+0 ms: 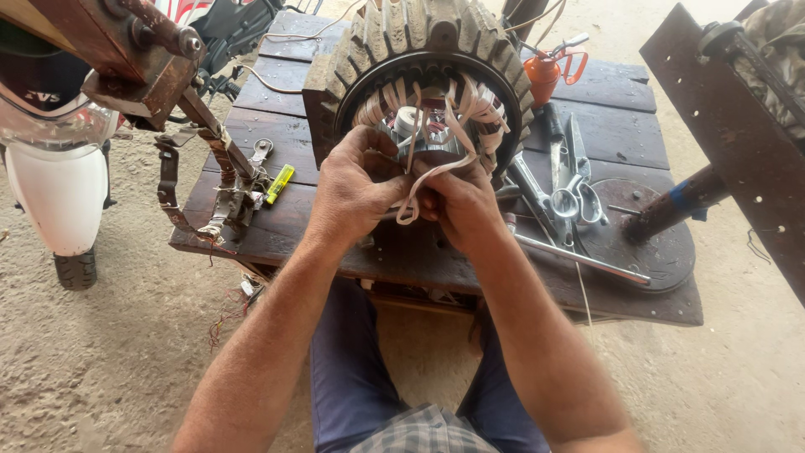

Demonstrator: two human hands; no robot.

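A large ribbed motor housing (360, 50) stands on a dark wooden pallet table (277, 109), its open face toward me showing windings bound with white cloth tape (470, 105). My left hand (356, 189) and my right hand (461, 205) are together at the lower edge of the opening. Both pinch a loose strip of the white tape (411, 201), which loops down between them.
Scissors (574, 197), pliers and a metal rod (587, 262) lie right of the motor. An orange oil can (545, 75) stands behind them. A yellow lighter (279, 183), a rusty metal frame (168, 75), a white scooter (50, 176) at left, a steel beam (738, 151) at right.
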